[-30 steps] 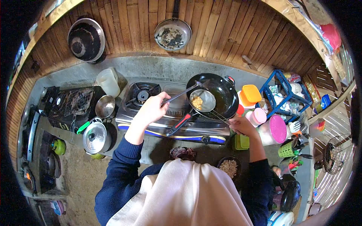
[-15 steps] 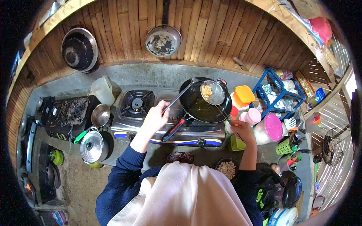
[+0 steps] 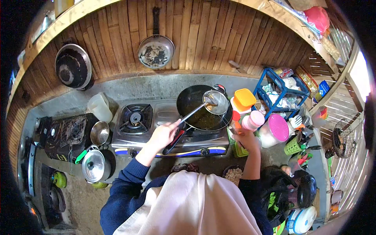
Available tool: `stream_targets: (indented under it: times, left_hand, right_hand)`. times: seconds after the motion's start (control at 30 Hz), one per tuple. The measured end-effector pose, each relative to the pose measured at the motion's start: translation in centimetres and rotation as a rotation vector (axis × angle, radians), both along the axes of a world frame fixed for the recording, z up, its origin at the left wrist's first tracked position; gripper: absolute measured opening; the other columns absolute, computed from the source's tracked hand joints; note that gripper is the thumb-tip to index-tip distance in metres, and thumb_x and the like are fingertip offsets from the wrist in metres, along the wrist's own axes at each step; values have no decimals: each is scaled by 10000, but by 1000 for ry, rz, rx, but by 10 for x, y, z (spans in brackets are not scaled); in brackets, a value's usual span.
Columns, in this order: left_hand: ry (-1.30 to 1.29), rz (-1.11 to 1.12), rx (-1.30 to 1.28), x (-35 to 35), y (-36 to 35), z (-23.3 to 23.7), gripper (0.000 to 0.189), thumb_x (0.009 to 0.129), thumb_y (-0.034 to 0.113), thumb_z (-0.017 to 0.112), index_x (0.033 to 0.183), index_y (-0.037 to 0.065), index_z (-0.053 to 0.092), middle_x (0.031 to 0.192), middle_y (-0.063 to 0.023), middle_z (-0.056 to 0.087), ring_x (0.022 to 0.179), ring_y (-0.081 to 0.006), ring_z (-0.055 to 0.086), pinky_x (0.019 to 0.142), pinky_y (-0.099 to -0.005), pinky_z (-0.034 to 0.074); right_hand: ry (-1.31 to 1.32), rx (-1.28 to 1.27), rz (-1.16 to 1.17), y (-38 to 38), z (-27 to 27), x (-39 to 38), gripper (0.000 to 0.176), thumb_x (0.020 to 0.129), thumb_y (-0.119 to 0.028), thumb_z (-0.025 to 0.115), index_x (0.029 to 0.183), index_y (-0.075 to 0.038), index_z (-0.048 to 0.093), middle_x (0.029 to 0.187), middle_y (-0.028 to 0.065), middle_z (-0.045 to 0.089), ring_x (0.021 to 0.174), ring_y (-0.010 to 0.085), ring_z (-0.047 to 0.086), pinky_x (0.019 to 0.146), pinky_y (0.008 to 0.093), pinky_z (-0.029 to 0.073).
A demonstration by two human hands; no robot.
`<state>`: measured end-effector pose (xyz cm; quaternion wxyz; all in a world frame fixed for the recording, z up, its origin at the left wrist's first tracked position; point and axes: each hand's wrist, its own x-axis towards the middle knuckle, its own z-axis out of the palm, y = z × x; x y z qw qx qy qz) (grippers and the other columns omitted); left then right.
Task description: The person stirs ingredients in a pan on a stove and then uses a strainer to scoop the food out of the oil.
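My left hand (image 3: 164, 136) is closed around the handle of a long metal spatula (image 3: 192, 112), whose head rests inside a round wire strainer (image 3: 221, 106). Fingers of my right hand (image 3: 247, 139) wrap the strainer's handle and hold it over the far right part of a black wok (image 3: 199, 122). A few golden-brown bits (image 3: 211, 106) show in the mesh by the spatula head. Dark oil glistens in the bottom of the wok, which sits on the right burner of a two-burner gas stove (image 3: 137, 135). The wok's black-and-red handle (image 3: 173, 142) points toward me, just below my left hand.
The left burner (image 3: 135, 118) holds no pan. Right of the wok stand an orange-lidded box (image 3: 244, 98), a pink-lidded jar (image 3: 278, 128) and a blue rack (image 3: 280, 94). A lidded pot (image 3: 94, 166) is at left. A bowl of brownish food (image 3: 234, 174) is near my right forearm.
The spatula head has moved right from the wok's far rim into the strainer. Fewer golden bits show in the mesh. The whole view has shifted slightly.
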<state>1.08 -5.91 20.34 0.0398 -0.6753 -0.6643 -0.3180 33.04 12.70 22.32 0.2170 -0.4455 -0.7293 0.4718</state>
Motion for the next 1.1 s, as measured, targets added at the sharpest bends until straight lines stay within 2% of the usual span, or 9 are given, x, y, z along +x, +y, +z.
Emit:
stream_targets:
  times: [0.17, 0.23, 0.4, 0.6, 0.77, 0.87, 0.93, 1.03, 1.1]
  left_hand:
    - [-52, -8, 10, 1, -5, -13, 458, 829, 102, 557, 1282, 103, 487, 724, -132, 540, 643, -315, 574, 578, -401, 475]
    - [-36, -6, 12, -4, -3, -12, 470, 827, 99, 557, 1291, 105, 478, 738, -133, 541, 652, -313, 576, 583, -397, 478]
    - [21, -6, -29, -26, -1, -22, 506, 812, 79, 562, 1307, 115, 462, 774, -130, 547, 682, -310, 580, 610, -385, 489]
    - [-15, -57, 8, -43, -3, -45, 531, 788, 21, 584, 1299, 123, 482, 733, -130, 518, 649, -293, 551, 620, -362, 474]
    - [-24, -27, 38, -45, 7, -8, 614, 739, -31, 567, 1317, 149, 464, 740, -128, 500, 667, -296, 541, 626, -367, 470]
    - [17, -1, 83, -47, 13, 13, 572, 769, -15, 554, 1312, 146, 470, 728, -128, 487, 657, -293, 530, 611, -364, 463]
    - [-32, 8, 54, -48, 11, 9, 549, 781, 2, 557, 1304, 150, 481, 730, -130, 490, 646, -295, 526, 610, -369, 460]
    - [-25, -43, -2, -55, 5, -34, 549, 775, 6, 571, 1296, 161, 491, 737, -139, 498, 654, -307, 540, 627, -383, 465]
    - [-33, -57, -34, -56, 2, -49, 563, 766, -10, 563, 1297, 160, 490, 744, -136, 505, 660, -308, 544, 635, -384, 468]
  right_hand:
    - [144, -89, -17, -1, -14, 4, 415, 744, -130, 707, 1097, 55, 592, 599, 25, 568, 429, 85, 490, 401, 246, 354]
    - [25, -10, 55, 4, -7, 4, 400, 745, -128, 706, 1084, 55, 597, 606, 24, 571, 434, 86, 493, 399, 248, 353]
    - [26, -7, 34, -4, 21, 1, 375, 751, -115, 695, 1073, 55, 608, 604, 26, 567, 434, 86, 493, 390, 249, 351]
    - [34, -23, 25, -5, 19, 3, 348, 756, -88, 685, 1075, 36, 616, 593, 10, 546, 421, 69, 451, 382, 227, 325]
    - [131, 46, 73, -1, 59, -1, 284, 774, -88, 673, 1041, 4, 635, 576, -5, 526, 412, 60, 441, 366, 222, 313]
    - [170, 129, 7, -6, 81, -7, 146, 793, -78, 661, 919, -7, 651, 565, -29, 510, 421, 35, 422, 367, 205, 300]
    - [183, 112, 46, -2, 66, -3, 183, 773, -35, 653, 953, -2, 649, 579, -21, 526, 428, 38, 431, 372, 204, 302]
    - [97, -29, -17, 7, 13, 5, 312, 767, -17, 643, 1078, -3, 630, 603, 2, 547, 434, 54, 457, 382, 208, 320]
    - [83, -36, -21, 1, 12, 3, 320, 771, -24, 643, 1090, -8, 627, 600, 4, 544, 433, 55, 459, 381, 208, 327]
